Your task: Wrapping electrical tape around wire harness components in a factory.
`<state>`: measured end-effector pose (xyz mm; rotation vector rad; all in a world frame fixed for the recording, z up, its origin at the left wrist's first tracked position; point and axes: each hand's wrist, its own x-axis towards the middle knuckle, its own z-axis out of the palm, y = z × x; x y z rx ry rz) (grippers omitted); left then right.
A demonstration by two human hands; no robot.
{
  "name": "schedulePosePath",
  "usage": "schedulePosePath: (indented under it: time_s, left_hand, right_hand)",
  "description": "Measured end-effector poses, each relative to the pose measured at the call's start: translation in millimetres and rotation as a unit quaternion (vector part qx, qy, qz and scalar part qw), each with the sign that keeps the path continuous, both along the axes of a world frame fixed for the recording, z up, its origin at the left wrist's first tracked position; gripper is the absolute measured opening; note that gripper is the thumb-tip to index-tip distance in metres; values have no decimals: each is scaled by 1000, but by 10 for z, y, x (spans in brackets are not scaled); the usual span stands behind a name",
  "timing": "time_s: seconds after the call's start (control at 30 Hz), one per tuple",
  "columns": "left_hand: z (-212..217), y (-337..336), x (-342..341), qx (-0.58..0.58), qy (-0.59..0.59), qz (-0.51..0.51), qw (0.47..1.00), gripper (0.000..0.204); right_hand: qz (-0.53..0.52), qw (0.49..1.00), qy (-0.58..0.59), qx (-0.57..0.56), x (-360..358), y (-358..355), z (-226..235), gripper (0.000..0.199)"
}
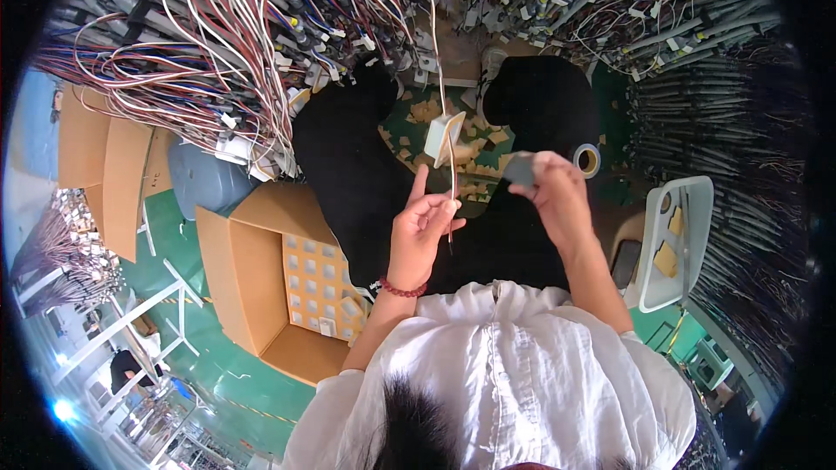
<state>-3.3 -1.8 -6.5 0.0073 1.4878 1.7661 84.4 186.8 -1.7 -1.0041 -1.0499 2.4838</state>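
Note:
My left hand point(423, 224) pinches a thin bundle of red, brown and white wires point(453, 187) that hangs from a small white square connector housing point(442, 137) just above it. A white wire point(433, 26) loops up from that housing into the harness mass overhead. My right hand point(550, 187) is raised beside it, its fingers closed on a small dark grey piece point(520, 169) that looks like tape. A roll of tape point(588, 159) sits by my right knee. Both hands hover over my black-trousered lap.
Dense wire harnesses point(218, 43) with white connectors cover the board ahead; grey cable bundles point(723, 122) fill the right. An open cardboard box point(270, 278) with small white parts stands at my left. A white tray point(675, 244) with yellow slips lies at my right. Paper scraps litter the green floor point(435, 113).

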Motion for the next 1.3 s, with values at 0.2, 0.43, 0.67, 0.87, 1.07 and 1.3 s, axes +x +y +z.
schedulePosePath:
  time_s: [0.2, 0.43, 0.67, 0.87, 1.07, 1.3]
  left_hand:
    - [186, 91, 19, -29, 39, -25, 999, 18]
    - [149, 62, 26, -47, 79, -27, 995, 17]
    - [169, 75, 20, -40, 57, -15, 997, 15]
    - [154, 73, 29, -40, 42, -11, 998, 14]
    - [147, 108, 65, -18, -13, 20, 1000, 12]
    - [150, 71, 87, 25, -31, 12, 999, 11]
  right_hand:
    - [55, 993, -86, -62, -130, -266, -185, 9]
    - [96, 990, -52, -84, -244, -306, -119, 6]
    - [103, 990, -38, -87, -266, -311, -78, 6]
    - [88, 992, -24, -88, -252, -310, -75, 5]
    - [103, 992, 3, -67, -225, -265, -39, 7]
    - [155, 953, 97, -242, -209, -262, -40, 35]
